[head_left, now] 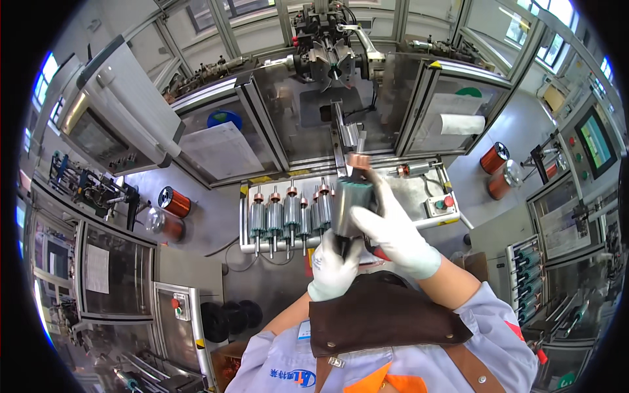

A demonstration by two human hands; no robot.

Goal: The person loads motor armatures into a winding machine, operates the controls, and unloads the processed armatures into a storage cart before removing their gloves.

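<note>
A motor armature (pixel 352 203) with a grey steel core, green slot edges and a copper commutator is held up tilted before my chest, slightly blurred. My left hand (pixel 334 263), in a white glove, grips its lower end. My right hand (pixel 397 234), also gloved, closes round its right side, with fingers reaching up toward the commutator. Several similar armatures (pixel 274 216) stand in a row, shafts upright, on the metal bench (pixel 406 191) just left of the held one. Another armature (pixel 413 169) lies on its side at the bench's back right.
Beyond the bench stands a winding machine (pixel 334 56) behind framed clear panels. A button box (pixel 440 205) sits at the bench's right end. Copper wire spools (pixel 175 202) stand on the floor at both sides. A rack of armatures (pixel 527 278) is at the right.
</note>
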